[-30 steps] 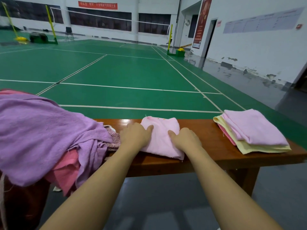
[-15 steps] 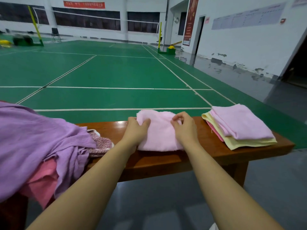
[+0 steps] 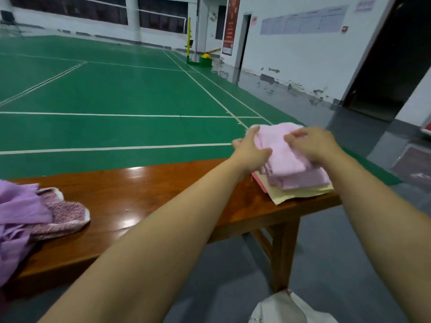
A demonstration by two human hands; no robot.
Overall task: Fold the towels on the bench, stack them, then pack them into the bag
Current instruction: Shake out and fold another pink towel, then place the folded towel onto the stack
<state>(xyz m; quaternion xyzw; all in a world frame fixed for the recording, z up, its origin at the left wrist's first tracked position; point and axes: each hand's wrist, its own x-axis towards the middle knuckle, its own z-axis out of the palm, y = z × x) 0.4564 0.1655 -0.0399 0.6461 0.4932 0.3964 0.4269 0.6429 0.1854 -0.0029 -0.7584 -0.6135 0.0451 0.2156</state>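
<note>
At the bottom edge of the view, nearest the person, a pale grey-white bag lay on the grey floor just in front of the bench leg. Above it stretched the glossy brown wooden bench. On its left end sat a heap of unfolded towels: a loose lilac towel draped over a pink speckled cloth whose white-edged corner poked out toward the middle of the bench.

Both bare forearms reached forward and to the right, over the bench. On the right end rested the folded stack, with a cream-yellow towel at the bottom, a thin strip of deeper pink showing at its left edge, and a lilac towel above them. A folded pale pink towel lay on top of that stack, held from both sides. The left hand grasped its left edge, thumb curled over the near side and fingers wrapped up along the far corner. The right hand gripped it from above, fingers bent down into the cloth near its middle and right side. Neither hand was released; both were closed on the same towel.

Beyond the bench lay the green court with white lines, a yellow net post at its far side, and the white wall.
</note>
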